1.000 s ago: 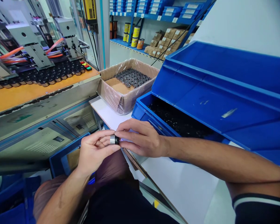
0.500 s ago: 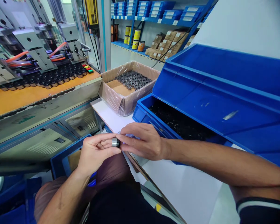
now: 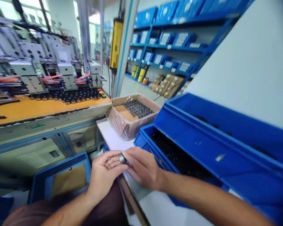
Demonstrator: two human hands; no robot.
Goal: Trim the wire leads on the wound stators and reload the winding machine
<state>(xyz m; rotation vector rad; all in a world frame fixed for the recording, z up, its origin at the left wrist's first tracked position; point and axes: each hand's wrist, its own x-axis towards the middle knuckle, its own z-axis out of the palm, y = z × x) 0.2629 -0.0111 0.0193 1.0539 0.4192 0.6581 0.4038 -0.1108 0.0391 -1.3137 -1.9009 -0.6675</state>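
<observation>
Between my two hands is a small silver-and-black cylindrical part. My left hand has it between thumb and index finger, the other fingers curled behind it. From the other side, the fingertips of my right hand press on its dark end, which they partly hide. Both hands are above the near edge of a white tabletop. Just right of my right hand stands a blue bin with many dark parts inside.
A plastic-lined carton of small dark parts sits on the tabletop. Another blue bin rests tilted over the first. At left, a machine bench carries rows of similar parts and pliers. Below it is a blue crate.
The view has tilted up and turned left, showing more of the machine and shelves. The hands keep the part between them, and it now appears turned slightly.
</observation>
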